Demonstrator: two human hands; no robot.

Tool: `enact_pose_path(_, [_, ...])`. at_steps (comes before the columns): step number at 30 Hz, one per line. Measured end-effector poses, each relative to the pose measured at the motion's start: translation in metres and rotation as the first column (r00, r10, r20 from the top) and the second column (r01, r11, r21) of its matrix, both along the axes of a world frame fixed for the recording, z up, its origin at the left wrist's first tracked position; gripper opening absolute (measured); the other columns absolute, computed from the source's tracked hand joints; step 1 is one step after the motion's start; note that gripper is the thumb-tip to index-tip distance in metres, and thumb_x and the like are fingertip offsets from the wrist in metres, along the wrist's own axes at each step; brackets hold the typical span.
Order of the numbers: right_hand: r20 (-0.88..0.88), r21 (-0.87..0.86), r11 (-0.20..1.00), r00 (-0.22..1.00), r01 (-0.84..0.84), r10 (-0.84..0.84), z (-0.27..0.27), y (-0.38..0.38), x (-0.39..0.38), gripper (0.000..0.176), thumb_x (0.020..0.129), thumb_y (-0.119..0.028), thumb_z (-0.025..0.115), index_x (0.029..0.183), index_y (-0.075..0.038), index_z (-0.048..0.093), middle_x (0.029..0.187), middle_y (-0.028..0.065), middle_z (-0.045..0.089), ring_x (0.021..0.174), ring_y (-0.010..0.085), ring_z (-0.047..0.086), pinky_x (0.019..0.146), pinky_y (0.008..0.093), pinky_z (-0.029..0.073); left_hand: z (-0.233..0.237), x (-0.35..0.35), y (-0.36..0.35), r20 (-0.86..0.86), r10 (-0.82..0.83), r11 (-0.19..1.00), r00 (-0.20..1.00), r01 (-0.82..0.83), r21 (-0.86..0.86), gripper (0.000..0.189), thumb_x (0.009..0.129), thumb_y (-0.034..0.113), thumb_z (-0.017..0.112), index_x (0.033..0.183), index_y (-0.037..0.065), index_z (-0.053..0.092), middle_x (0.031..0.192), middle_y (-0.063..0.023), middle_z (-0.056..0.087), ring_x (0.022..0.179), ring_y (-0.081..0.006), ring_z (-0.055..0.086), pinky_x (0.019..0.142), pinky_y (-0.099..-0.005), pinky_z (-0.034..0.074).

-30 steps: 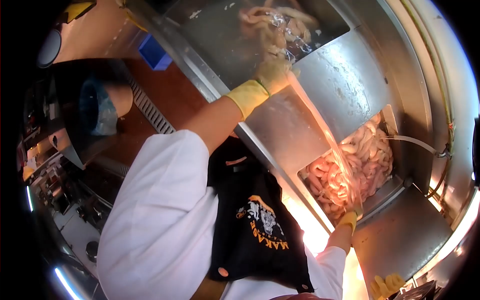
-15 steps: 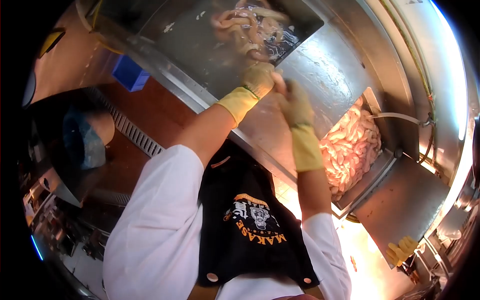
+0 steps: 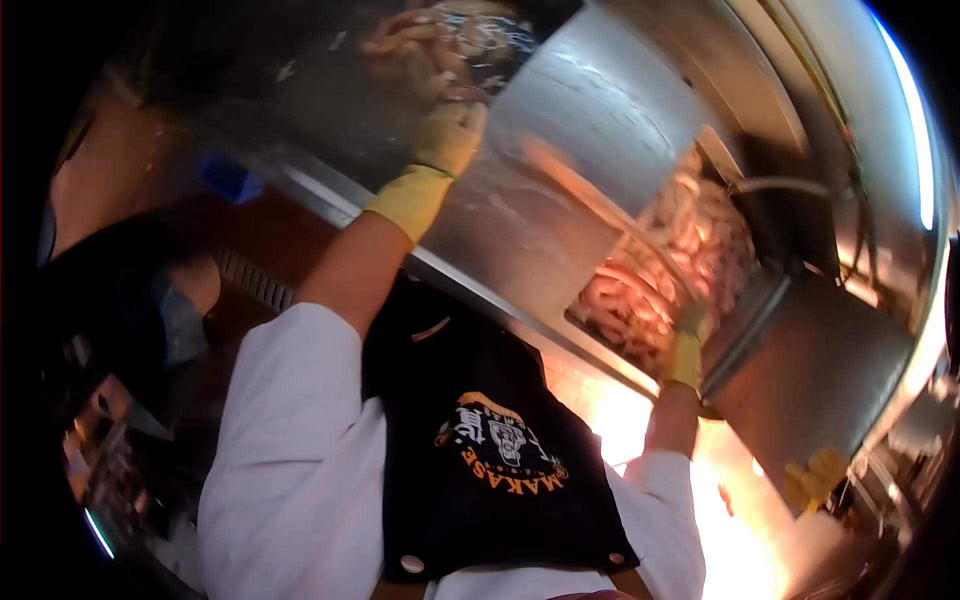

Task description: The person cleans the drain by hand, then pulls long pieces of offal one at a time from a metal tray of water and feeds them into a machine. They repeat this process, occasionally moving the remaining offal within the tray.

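Observation:
My left hand (image 3: pixel 450 138), in a yellow rubber glove, is at the near edge of a dark basin. Its curled fingers are closed at the end of a pale tube of intestine (image 3: pixel 430 80), part of a wet heap there. My right hand (image 3: pixel 690 325), gloved alike and blurred, grips a long pinkish strand of intestine (image 3: pixel 580 185). That strand stretches from the steel ledge (image 3: pixel 540 240) over a bin packed with many intestines (image 3: pixel 690 215). Its far end is smeared by motion.
A thin curved hose (image 3: pixel 785 184) reaches over the bin from the right wall. Beyond the bin stands a steel surface (image 3: pixel 815 370) with a yellow glove (image 3: pixel 815 478) at its edge. A blue container (image 3: pixel 232 180) is at the left, near a floor grate (image 3: pixel 255 283).
My right hand has moved right and down, from beside my left hand to the packed bin, drawing the strand across the ledge. My left hand has shifted slightly left toward the heap.

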State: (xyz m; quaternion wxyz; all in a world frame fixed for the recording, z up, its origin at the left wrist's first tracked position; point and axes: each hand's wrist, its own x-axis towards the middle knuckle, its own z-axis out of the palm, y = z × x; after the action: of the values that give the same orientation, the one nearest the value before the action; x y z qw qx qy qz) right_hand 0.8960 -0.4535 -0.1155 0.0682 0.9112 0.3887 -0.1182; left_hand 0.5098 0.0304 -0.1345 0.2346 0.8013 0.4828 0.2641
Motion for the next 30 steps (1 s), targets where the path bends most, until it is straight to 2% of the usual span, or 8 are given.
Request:
enact_pose_path(3, [0.102,-0.519,0.831,0.98,0.201,-0.173,0.045,-0.115,0.041,0.028,0.095,-0.028,0.073,0.108,-0.004,0.073,0.098,0.0136,0.076,0.087,0.0291,0.073,0.077,0.0414,0.06,-0.011,0.004,0.003,0.04,0.081,0.989,0.996,-0.075,-0.125,0.048,0.102,0.046,0.053,0.082,0.007,0.073,0.085,-0.0184,0.073,0.085,-0.045,0.069,0.077,-0.0546,0.054])
enact_pose_path(7, [-0.015,-0.646,0.757,0.99,0.095,-0.137,0.065,-0.113,0.051,0.036,0.097,-0.028,0.072,0.117,0.002,0.071,0.1,0.0129,0.074,0.087,0.0255,0.072,0.078,0.0385,0.061,0.011,0.008,0.002,0.169,0.116,0.993,0.979,-0.109,-0.048,0.045,0.1,0.042,0.056,0.082,0.005,0.073,0.085,-0.021,0.072,0.084,-0.0428,0.069,0.078,-0.0531,0.054])
enact_pose_path(8, [-0.125,-0.581,0.81,0.992,-0.077,0.005,0.07,-0.091,0.051,0.038,0.098,-0.029,0.072,0.119,0.003,0.07,0.1,0.0128,0.074,0.087,0.0246,0.072,0.078,0.0378,0.062,0.004,0.006,0.003,0.075,0.085,0.995,0.994,-0.08,-0.059,0.043,0.099,0.04,0.058,0.081,0.005,0.073,0.086,-0.0215,0.072,0.084,-0.0416,0.069,0.079,-0.0519,0.055])
enact_pose_path(11, [-0.541,0.341,0.624,0.69,0.703,-0.481,0.031,0.017,-0.004,0.039,0.099,-0.018,0.068,0.129,0.006,0.062,0.113,0.0133,0.065,0.094,0.0258,0.069,0.078,0.0345,0.061,-0.003,0.007,0.015,0.343,0.031,0.965,0.939,-0.117,0.233,0.034,0.095,0.033,0.065,0.08,0.004,0.074,0.091,-0.0206,0.073,0.083,-0.039,0.069,0.08,-0.0496,0.055])
enact_pose_path(14, [-0.783,0.477,0.506,0.609,0.718,-0.125,0.062,0.216,-0.114,0.044,0.101,-0.011,0.065,0.143,0.003,0.058,0.126,0.0129,0.063,0.104,0.0201,0.066,0.084,0.0332,0.062,0.014,-0.013,0.014,-0.078,-0.085,0.908,0.993,0.045,-0.416,0.031,0.094,0.033,0.065,0.094,0.005,0.076,0.107,-0.0159,0.075,0.1,-0.0384,0.069,0.093,-0.0465,0.056])
enact_pose_path(17, [-0.681,0.553,0.774,0.703,0.308,0.207,0.066,0.369,-0.198,0.041,0.104,-0.007,0.062,0.143,0.004,0.059,0.137,0.0174,0.065,0.11,0.0247,0.07,0.086,0.0341,0.063,0.002,-0.078,0.047,0.012,-0.186,0.948,0.983,0.182,-0.262,0.029,0.095,0.033,0.064,0.107,0.009,0.075,0.111,-0.014,0.074,0.108,-0.0375,0.068,0.101,-0.048,0.052])
enact_pose_path(24, [-0.378,0.296,0.818,0.726,-0.493,0.574,-0.026,0.584,-0.339,0.042,0.102,-0.022,0.066,0.14,-0.004,0.065,0.12,0.0191,0.077,0.118,0.0259,0.073,0.09,0.0443,0.061,0.051,-0.258,0.145,-0.579,-0.148,0.989,0.802,0.106,-0.106,0.023,0.094,0.027,0.066,0.103,0.007,0.074,0.107,-0.0118,0.076,0.103,-0.0324,0.07,0.111,-0.0524,0.047])
enact_pose_path(30, [-0.166,-0.414,0.728,0.831,-0.547,0.53,-0.111,0.6,-0.373,0.043,0.104,-0.03,0.061,0.142,-0.012,0.067,0.14,0.0164,0.07,0.123,0.0292,0.072,0.104,0.048,0.056,0.054,-0.273,0.15,0.0,-0.02,0.974,1.0,0.02,0.224,0.008,0.091,0.009,0.069,0.097,0.003,0.07,0.093,-0.0119,0.074,0.088,-0.0351,0.07,0.108,-0.0527,0.052])
